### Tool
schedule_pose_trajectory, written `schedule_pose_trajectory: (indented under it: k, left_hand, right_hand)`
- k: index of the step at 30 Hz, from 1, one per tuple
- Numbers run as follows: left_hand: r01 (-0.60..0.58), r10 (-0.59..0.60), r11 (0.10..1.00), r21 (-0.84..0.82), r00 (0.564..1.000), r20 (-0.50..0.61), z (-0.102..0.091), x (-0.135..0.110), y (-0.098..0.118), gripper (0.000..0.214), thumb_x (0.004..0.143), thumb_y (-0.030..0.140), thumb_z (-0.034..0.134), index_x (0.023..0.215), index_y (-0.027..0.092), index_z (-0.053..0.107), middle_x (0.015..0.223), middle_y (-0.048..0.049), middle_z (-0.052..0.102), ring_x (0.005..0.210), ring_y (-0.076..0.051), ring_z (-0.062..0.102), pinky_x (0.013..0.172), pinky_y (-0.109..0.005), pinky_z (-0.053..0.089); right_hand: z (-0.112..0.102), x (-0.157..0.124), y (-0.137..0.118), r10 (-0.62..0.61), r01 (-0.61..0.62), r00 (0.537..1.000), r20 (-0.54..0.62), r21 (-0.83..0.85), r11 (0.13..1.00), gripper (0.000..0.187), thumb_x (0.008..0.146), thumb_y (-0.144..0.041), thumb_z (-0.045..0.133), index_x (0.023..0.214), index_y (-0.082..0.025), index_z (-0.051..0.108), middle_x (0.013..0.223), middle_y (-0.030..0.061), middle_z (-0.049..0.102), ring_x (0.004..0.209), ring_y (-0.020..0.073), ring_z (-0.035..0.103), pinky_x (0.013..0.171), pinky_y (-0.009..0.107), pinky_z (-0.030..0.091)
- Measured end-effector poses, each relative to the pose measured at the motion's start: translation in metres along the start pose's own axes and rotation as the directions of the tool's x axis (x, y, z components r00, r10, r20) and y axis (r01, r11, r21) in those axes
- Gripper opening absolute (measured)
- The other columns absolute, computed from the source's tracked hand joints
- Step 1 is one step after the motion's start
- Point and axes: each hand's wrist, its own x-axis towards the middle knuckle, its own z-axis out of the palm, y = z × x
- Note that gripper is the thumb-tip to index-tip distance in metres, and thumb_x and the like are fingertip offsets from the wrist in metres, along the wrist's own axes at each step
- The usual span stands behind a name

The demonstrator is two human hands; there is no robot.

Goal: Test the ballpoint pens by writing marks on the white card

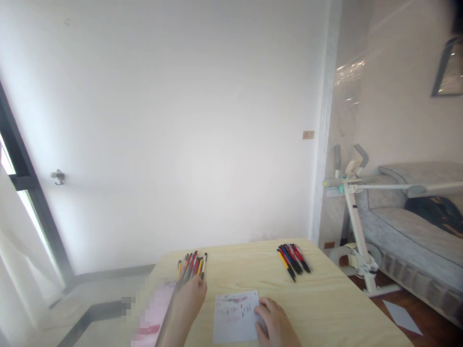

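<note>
At the left of the table, my left hand [193,295] reaches into a loose group of pens [199,265] with yellow, red, grey and black barrels. Its fingers are curled in at the near ends of the pens, seemingly round one pen; the fingertips are partly hidden. A white sheet of paper [231,325] covered in small dark and reddish marks lies flat at the front. My right hand [275,322] rests on that sheet's right edge, fingers bent and somewhat apart, with no pen seen in it.
A second group of pens [293,260], yellow, blue, red and black, lies side by side at the table's [242,270] far right. Behind the table stands a white wall [217,144]. On the right are an exercise machine [356,226], a grey sofa [419,221] and a paper [401,316] on the floor.
</note>
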Motion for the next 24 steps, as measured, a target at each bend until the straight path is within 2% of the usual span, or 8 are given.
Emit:
schedule_pose_trajectory:
  k: [3,7,16,24]
  left_hand:
    - [0.02,-0.022,0.999,0.047,0.999,0.047,0.0,0.026,0.005,0.031,0.08,0.03,0.033,0.079,0.015,0.061,0.075,-0.0123,0.068,0.072,-0.024,0.064,0.063,-0.033,0.044]
    - [0.038,-0.046,0.994,0.101,0.996,0.073,0.007,0.045,0.009,0.028,0.077,0.026,0.037,0.086,0.014,0.06,0.084,-0.0142,0.068,0.08,-0.025,0.063,0.066,-0.034,0.044]
    - [0.012,-0.036,0.98,0.201,0.993,0.116,0.015,0.06,0.01,0.031,0.076,0.021,0.038,0.094,0.007,0.059,0.084,-0.0184,0.068,0.081,-0.025,0.064,0.065,-0.033,0.045]
    - [-0.084,0.043,0.961,0.264,0.987,0.156,0.011,0.063,0.015,0.035,0.078,0.022,0.035,0.095,0.007,0.062,0.089,-0.0209,0.067,0.085,-0.028,0.062,0.069,-0.038,0.043]
  right_hand:
    - [-0.001,0.0,-0.001,0.006,-0.006,1.0,0.0,0.001,1.0,0.025,0.067,-0.011,0.05,0.087,-0.021,0.061,0.104,0.005,0.055,0.099,0.0192,0.047,0.089,0.027,0.032]
    - [-0.004,0.0,-0.003,0.012,-0.012,1.0,0.005,-0.005,1.0,0.024,0.067,-0.011,0.049,0.086,-0.021,0.061,0.102,0.0044,0.055,0.097,0.0185,0.047,0.088,0.026,0.032]
    - [-0.002,0.001,0.0,0.01,-0.01,1.0,0.024,-0.005,1.0,0.026,0.066,-0.011,0.05,0.087,-0.02,0.061,0.101,0.0047,0.054,0.097,0.0186,0.047,0.087,0.025,0.031]
    - [0.005,0.003,0.008,0.01,-0.009,0.999,0.039,-0.017,1.0,0.028,0.064,-0.011,0.051,0.088,-0.021,0.061,0.102,0.0042,0.054,0.098,0.0188,0.046,0.088,0.025,0.031]
